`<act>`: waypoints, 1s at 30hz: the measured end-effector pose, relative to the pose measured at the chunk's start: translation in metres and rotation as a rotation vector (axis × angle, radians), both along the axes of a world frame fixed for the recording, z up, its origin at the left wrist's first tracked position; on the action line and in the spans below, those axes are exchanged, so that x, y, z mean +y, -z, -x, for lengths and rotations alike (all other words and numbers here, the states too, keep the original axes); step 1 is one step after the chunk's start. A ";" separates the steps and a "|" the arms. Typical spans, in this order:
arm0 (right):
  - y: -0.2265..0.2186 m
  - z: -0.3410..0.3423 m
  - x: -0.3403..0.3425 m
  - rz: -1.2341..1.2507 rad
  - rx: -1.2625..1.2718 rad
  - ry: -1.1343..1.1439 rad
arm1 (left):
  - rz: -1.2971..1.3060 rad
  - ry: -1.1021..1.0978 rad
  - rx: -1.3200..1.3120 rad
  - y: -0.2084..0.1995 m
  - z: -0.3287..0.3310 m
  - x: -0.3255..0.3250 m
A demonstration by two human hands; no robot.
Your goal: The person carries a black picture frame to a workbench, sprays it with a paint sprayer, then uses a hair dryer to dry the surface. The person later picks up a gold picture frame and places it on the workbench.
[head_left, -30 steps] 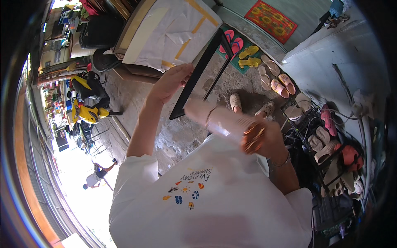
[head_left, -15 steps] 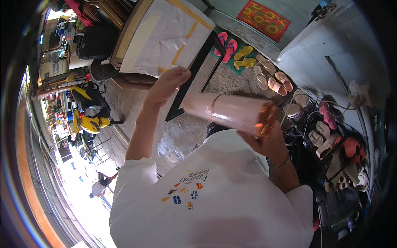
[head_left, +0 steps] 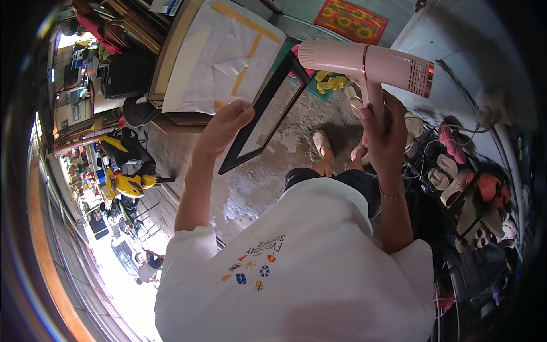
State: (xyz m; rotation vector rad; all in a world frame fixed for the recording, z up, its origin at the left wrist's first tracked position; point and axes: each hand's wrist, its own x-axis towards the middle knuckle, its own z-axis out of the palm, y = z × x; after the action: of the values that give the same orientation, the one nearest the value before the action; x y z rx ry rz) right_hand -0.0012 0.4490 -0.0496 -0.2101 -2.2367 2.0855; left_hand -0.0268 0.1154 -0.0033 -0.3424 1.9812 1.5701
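Observation:
My right hand (head_left: 386, 139) is wrapped round the handle of a pink hair dryer (head_left: 336, 56) with copper-coloured trim. The dryer is raised level, its narrow end over the top corner of a slim black rectangular frame (head_left: 254, 121). I cannot tell whether the two touch. My left hand (head_left: 229, 126) pinches the long left side of the frame, which stands tilted and lets the floor show through its middle. The ends of the left fingers are partly hidden.
Left of the frame, a wooden board (head_left: 228, 57) bears wrinkled white paper and yellow tape. Yellow slippers (head_left: 330, 85) lie on a green mat beyond. Piled shoes (head_left: 456, 188) and cables crowd the right. A yellow motorbike (head_left: 130, 183) stands left, and a person (head_left: 149, 268) is outside.
The hair dryer has swung up and away to the right, from low before my shirt to above the frame's top. My left hand and the frame have shifted slightly left and down.

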 end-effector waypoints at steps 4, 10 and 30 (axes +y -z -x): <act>0.015 0.000 0.002 0.082 -0.084 0.009 | -0.005 -0.050 -0.010 -0.003 -0.003 0.006; 0.060 0.009 0.016 0.270 -0.262 -0.043 | -0.025 -0.103 -0.016 -0.008 -0.006 -0.001; -0.021 0.025 0.067 0.267 -0.056 -0.191 | 0.166 0.142 0.042 -0.061 -0.005 -0.002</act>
State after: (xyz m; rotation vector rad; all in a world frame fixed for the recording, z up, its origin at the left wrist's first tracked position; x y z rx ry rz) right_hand -0.0266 0.5157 -0.0287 -0.0730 -2.0747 2.5066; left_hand -0.0218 0.1136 0.0581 -0.2297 2.1252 1.3388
